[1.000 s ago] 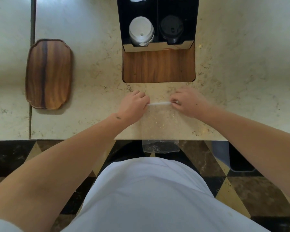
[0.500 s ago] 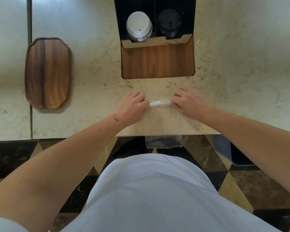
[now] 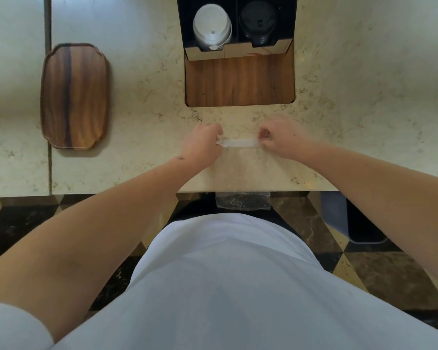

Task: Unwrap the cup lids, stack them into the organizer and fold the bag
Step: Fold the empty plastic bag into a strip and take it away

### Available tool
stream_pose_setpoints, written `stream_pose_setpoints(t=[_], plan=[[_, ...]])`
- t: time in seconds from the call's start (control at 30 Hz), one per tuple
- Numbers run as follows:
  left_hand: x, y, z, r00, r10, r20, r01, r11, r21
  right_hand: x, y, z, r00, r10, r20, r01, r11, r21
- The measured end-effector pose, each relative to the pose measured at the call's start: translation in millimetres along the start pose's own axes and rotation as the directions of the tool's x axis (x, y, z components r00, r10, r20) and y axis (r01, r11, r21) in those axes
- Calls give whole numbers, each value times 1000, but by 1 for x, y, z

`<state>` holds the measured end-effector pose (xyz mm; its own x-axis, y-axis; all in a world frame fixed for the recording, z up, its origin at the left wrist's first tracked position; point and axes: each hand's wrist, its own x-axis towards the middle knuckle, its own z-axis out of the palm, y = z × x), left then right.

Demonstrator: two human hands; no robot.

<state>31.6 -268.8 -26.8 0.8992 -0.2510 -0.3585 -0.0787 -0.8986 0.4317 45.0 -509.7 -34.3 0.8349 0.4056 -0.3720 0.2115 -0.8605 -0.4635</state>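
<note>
Counter bare between wooden tray and organizer.

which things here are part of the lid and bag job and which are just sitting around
Part of the job:
- clear plastic bag, flat on the counter, near end hanging over the edge
- left hand and right hand, pinching its folded far edge
- organizer
- white lids
- black lids

Just lying about:
- wooden tray
- grey bin on the floor

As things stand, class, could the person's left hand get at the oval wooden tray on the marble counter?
Probably yes. The oval wooden tray lies bare on the left hand's own side with open counter between, but that hand now pinches the clear plastic bag's folded edge, so it must let go first.
</note>
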Motion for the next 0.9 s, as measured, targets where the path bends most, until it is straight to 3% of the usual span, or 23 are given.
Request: stream_pose_setpoints(t=[0.1, 0.5, 0.73, 0.9], plan=[[1, 0, 0, 999, -35, 23, 36, 999, -24, 3, -1, -2, 999, 26, 43, -26, 1000, 10], [-2, -8, 4, 993, 120, 11, -120, 992, 38, -3, -10, -4, 994, -89, 67, 99, 983, -155], [-2, -13, -2, 959, 276, 66, -283, 951, 125, -8, -1, 3, 976, -216, 7, 210, 941, -265], [-11, -15, 2, 916, 399, 52, -398, 879, 264, -19, 7, 18, 945, -303, -122, 260, 924, -280]])
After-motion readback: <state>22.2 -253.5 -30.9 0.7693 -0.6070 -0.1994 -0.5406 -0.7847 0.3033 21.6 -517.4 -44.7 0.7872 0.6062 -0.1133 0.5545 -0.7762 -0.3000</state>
